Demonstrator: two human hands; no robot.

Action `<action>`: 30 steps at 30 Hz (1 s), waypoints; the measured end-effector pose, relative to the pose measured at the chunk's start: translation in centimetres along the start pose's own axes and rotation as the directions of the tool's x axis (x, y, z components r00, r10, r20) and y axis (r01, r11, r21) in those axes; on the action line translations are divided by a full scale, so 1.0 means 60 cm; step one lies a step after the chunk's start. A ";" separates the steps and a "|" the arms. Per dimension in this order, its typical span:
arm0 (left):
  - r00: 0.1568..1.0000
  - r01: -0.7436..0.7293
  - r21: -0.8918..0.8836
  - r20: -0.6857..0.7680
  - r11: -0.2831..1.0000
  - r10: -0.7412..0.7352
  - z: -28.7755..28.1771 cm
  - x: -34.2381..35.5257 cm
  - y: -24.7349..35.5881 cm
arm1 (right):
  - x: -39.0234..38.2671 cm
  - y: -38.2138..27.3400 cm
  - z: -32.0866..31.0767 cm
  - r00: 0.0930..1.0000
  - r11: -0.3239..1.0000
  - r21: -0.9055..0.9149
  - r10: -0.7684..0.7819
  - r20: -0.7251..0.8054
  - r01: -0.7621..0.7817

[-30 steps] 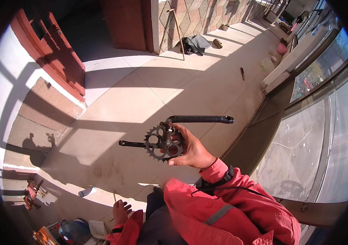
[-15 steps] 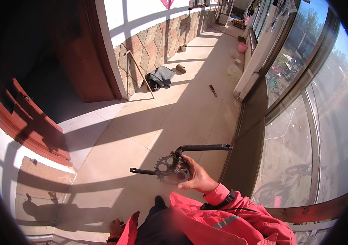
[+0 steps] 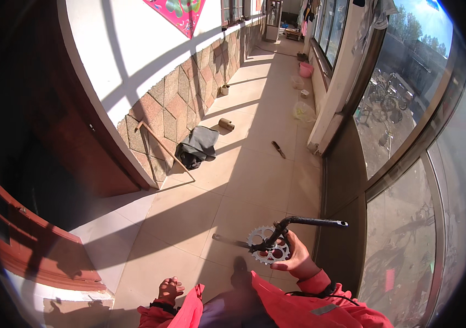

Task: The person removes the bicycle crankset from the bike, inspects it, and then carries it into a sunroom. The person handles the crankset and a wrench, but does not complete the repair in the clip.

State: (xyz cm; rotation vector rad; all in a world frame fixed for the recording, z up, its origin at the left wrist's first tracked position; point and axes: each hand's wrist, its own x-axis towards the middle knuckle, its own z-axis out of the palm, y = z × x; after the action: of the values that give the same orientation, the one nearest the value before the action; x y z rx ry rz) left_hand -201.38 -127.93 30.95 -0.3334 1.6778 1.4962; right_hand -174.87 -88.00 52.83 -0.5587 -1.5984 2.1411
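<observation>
My right hand [image 3: 298, 256] grips a bicycle crankset low in the view, right of centre: a toothed chainring [image 3: 256, 235] with a black crank arm [image 3: 320, 221] reaching rightward and another to the left, blurred. The fingers pass partly behind the chainring. My left hand [image 3: 170, 290] is low at centre-left, beside the red jacket [image 3: 186, 306], with its fingers apart, slightly bent and holding nothing. A dark shoe shows below the chainring.
A corridor stretches ahead. A stick [image 3: 164, 148], dark cloth [image 3: 197, 143], cylinder [image 3: 226, 124], knife-like tool [image 3: 277, 148], plastic bag [image 3: 303, 112] and pink bucket [image 3: 305, 69] lie or stand along it. Red doors [image 3: 41, 240] are left; framed glass panels [image 3: 397, 235] are right.
The view has swung up along the corridor, so more of it shows. My right hand and the crankset sit lower and farther right in the picture. My left hand has shifted rightward in view.
</observation>
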 end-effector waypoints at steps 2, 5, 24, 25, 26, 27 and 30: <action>0.998 -0.007 0.180 0.055 0.984 -0.003 0.037 0.048 0.056 | 0.078 -0.028 -0.028 0.999 0.997 0.075 0.028 -0.037 -0.025; 1.000 -0.007 0.265 0.015 0.964 0.003 0.086 0.126 0.131 | 0.191 -0.068 -0.060 0.999 0.992 0.125 0.009 -0.052 -0.002; 0.966 -0.083 0.436 0.256 0.896 -0.035 0.580 0.702 0.891 | 0.898 -0.243 -0.250 0.929 0.952 0.218 -0.130 -0.347 0.215; 0.965 -0.071 0.448 0.256 0.891 -0.053 0.625 0.733 0.918 | 0.925 -0.247 -0.271 0.927 0.955 0.210 -0.125 -0.355 0.209; 0.958 -0.113 0.497 0.283 0.860 -0.037 0.675 0.763 0.946 | 0.960 -0.251 -0.296 0.925 0.958 0.201 -0.121 -0.361 0.204; 0.955 -0.143 0.497 0.296 0.856 -0.012 0.728 0.787 0.967 | 0.994 -0.255 -0.323 0.925 0.962 0.197 -0.106 -0.365 0.188; 0.910 -0.205 0.441 0.415 0.874 0.004 0.900 0.854 1.041 | 1.107 -0.261 -0.417 0.930 0.974 0.177 -0.069 -0.360 0.141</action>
State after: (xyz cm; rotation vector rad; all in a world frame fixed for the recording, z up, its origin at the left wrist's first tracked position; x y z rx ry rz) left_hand -253.36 -46.38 40.54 0.3256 1.6692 1.0755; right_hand -215.51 -27.86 56.47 -0.7245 -1.1765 1.9591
